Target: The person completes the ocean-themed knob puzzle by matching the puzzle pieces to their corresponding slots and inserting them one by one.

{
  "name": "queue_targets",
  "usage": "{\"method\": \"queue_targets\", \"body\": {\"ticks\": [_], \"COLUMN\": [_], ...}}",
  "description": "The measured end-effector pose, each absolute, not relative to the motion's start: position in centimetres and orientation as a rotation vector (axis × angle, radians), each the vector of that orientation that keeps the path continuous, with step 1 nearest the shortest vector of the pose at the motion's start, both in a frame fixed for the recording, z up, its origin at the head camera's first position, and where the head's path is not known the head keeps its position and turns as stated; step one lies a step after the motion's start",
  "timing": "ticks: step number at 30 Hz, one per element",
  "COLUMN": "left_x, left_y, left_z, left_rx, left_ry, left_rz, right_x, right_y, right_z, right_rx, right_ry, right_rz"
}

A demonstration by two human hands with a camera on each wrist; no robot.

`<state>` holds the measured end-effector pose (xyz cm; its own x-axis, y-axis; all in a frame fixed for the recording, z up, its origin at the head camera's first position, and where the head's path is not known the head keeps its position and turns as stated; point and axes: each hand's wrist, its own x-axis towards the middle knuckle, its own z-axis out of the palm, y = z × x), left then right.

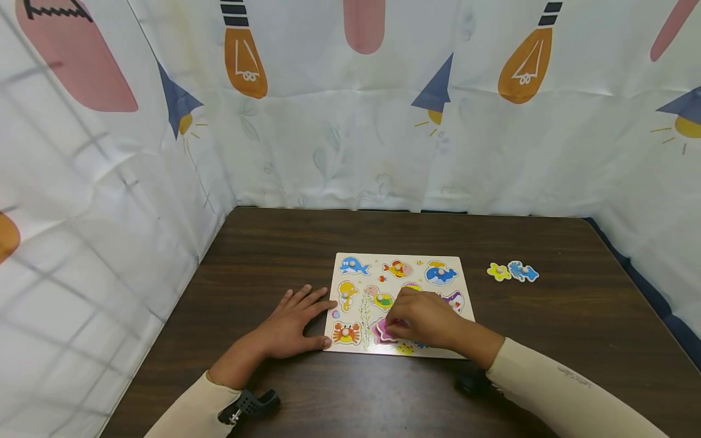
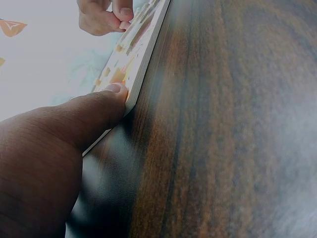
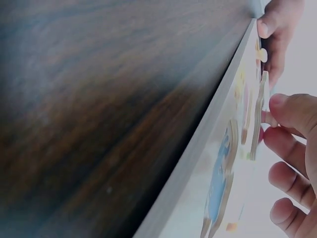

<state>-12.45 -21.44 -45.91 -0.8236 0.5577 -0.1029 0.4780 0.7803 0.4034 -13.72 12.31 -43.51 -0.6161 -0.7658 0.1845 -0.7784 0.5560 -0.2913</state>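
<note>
A white wooden peg puzzle board (image 1: 400, 263) with sea-animal pictures lies on the dark table. My right hand (image 1: 424, 319) is over its lower middle and pinches the small knob of a pink puzzle piece (image 1: 386, 332) between thumb and forefinger. In the right wrist view that puzzle piece (image 3: 260, 114) shows edge-on, tilted and raised off the board's face. My left hand (image 1: 290, 325) lies spread on the table at the board's left side, its thumb and a fingertip touching the edge. The crab piece (image 1: 347, 333) sits near that thumb. My right hand hides part of the board.
A yellow flower-like or star-like piece (image 1: 499, 272) and a blue sea-animal piece (image 1: 523, 271) lie side by side on the table (image 1: 575, 340), right of the board. A white patterned curtain (image 1: 350, 134) hangs behind the table and along its left side.
</note>
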Motion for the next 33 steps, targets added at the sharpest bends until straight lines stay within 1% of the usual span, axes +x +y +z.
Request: {"method": "queue_targets", "body": {"ticks": [16, 27, 33], "left_x": [-12.4, -12.4, -12.4], "left_y": [-21.5, -21.4, -21.4], "left_z": [-45.9, -45.8, -45.8], "left_rx": [0.803, 0.801, 0.799], "left_ry": [2.752, 2.763, 2.755], "left_rz": [0.555, 0.528, 0.545], "right_x": [-13.7, -13.7, -14.0], "right_y": [10.7, 10.9, 11.9], "right_z": [-43.9, -44.1, -44.1], "right_rx": [1.360, 1.334, 1.306], "right_ry": [-2.801, -2.837, -2.846], "right_rz": [0.518, 0.507, 0.491]}}
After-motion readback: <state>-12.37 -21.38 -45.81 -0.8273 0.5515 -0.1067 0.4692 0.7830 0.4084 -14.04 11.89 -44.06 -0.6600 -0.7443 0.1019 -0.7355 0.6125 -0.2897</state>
